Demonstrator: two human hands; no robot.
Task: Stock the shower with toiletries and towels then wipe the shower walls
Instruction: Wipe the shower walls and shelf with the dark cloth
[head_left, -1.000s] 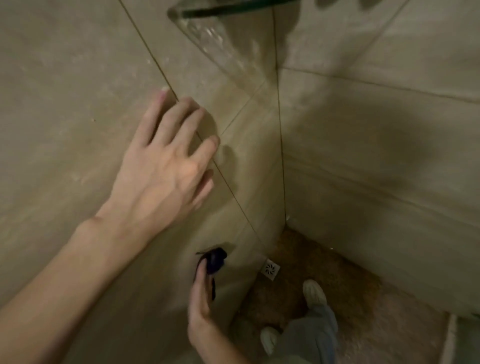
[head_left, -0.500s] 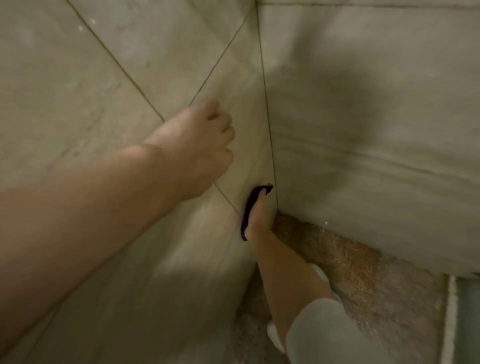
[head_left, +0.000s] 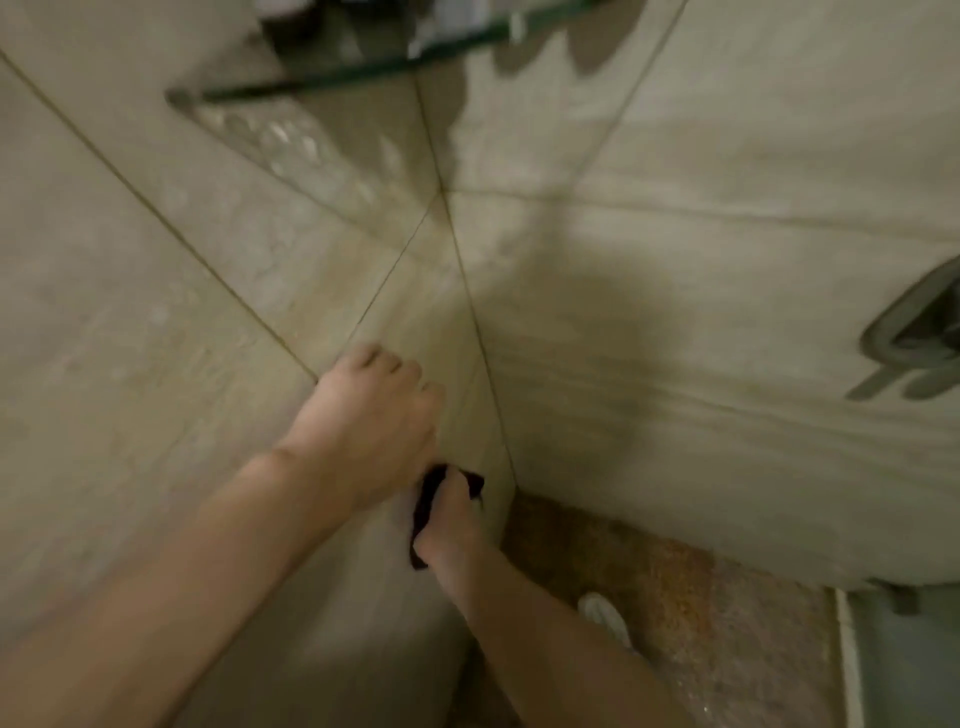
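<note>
A view looking down into the corner of a shower lined with large beige stone wall tiles (head_left: 156, 322). The picture is blurred by motion. The person's right hand (head_left: 453, 522) reaches low along the left wall, just beside the corner seam and close to the floor. Its fingers (head_left: 457, 486) curl round a small dark cloth (head_left: 425, 501) and press it against the tile — this looks like the wall-wiping part of the task, worked at the bottom edge.

The left hand (head_left: 366, 421) sits higher on the same wall, just above the right hand. Its fingers are curled into a loose fist that holds nothing, with the knuckles against the tile, probably to steady the body while bending down.

A clear glass corner shelf with a green edge (head_left: 322, 83) juts out at the top. Blurred shapes stand on it that could be toiletries, so the stocking appears done. A grey metal fixture (head_left: 904, 338) is fixed to the right wall. Below lie the brown speckled shower floor (head_left: 691, 597) and a pale shoe (head_left: 605, 618).
</note>
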